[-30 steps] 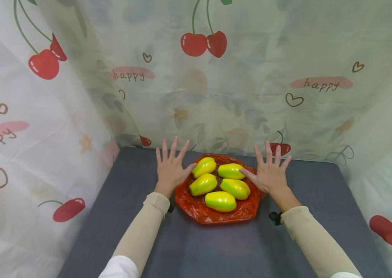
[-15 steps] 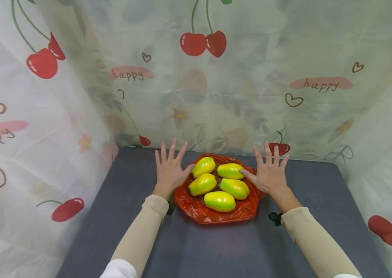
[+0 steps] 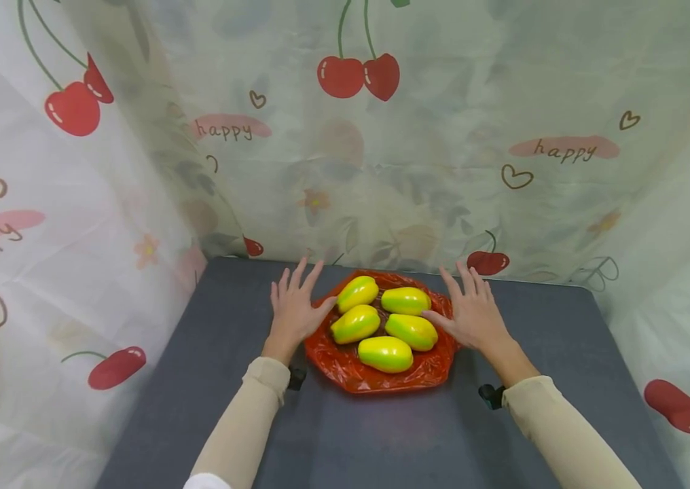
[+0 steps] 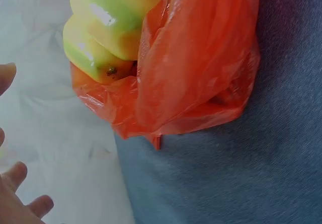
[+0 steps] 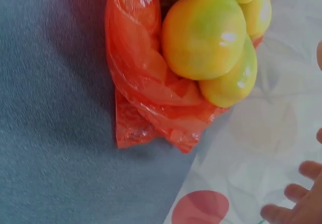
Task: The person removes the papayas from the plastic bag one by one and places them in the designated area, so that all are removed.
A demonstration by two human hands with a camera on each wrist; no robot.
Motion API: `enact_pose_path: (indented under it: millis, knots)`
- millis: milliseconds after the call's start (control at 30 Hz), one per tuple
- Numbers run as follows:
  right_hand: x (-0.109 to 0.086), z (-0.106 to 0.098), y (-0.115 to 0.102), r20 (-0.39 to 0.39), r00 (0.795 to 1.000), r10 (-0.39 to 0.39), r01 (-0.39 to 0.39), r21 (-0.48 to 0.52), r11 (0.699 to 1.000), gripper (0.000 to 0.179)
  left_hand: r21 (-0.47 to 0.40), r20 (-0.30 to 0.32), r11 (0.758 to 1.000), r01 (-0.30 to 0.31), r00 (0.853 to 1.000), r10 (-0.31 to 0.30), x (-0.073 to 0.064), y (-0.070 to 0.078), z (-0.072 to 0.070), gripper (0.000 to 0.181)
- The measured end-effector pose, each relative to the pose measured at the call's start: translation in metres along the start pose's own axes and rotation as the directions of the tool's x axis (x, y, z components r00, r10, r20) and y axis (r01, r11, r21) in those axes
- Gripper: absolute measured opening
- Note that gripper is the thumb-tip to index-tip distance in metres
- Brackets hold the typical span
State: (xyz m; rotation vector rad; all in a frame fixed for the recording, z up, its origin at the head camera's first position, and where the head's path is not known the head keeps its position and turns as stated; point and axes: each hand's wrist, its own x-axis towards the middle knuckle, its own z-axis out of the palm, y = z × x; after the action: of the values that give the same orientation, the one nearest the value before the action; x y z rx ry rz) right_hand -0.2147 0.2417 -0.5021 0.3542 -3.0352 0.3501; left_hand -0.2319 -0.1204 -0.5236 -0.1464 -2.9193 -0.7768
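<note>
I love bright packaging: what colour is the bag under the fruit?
The bag is shiny red, clearest in the left wrist view.

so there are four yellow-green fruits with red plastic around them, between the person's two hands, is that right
Not quite: the head view shows five yellow-green fruits, not four. The rest holds: red plastic surrounds them, between the left hand and the right hand.

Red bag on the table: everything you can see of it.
The red bag looks like thin, glossy, slightly see-through plastic, wrinkled all over. It lies on the dark grey table, mouth wide open and facing up, sides slumped low around five yellow-green fruits that rest in it. The wrist views show loose plastic ends sticking out at its edge.
</note>
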Motion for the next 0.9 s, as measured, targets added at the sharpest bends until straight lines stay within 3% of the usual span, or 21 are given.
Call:
enact_pose_path:
  millis: [133,300,533,767,900]
  knots:
    - [-0.004,0.001,-0.004,0.034,0.999,0.005,-0.008,0.075,0.997,0.097,-0.070,0.018,0.996,0.054,0.998,-0.053,-0.005,-0.006,0.002,0.081]
    - [-0.009,0.004,-0.009,0.071,0.997,0.011,-0.025,0.201,0.979,0.093,-0.203,0.030,0.973,0.110,0.994,-0.106,-0.009,-0.014,0.006,0.081]
    - [-0.016,0.009,-0.012,0.123,0.992,0.013,-0.054,0.337,0.940,0.089,-0.437,0.086,0.884,0.164,0.986,-0.141,-0.017,-0.029,0.013,0.072]
    - [-0.020,0.019,-0.012,0.143,0.990,0.003,-0.058,0.386,0.921,0.088,-0.537,0.156,0.816,0.216,0.975,-0.156,-0.027,-0.042,0.023,0.068]
    - [-0.021,0.027,-0.013,0.127,0.992,0.005,-0.058,0.420,0.906,0.086,-0.604,0.163,0.767,0.215,0.976,-0.145,-0.032,-0.049,0.028,0.067]
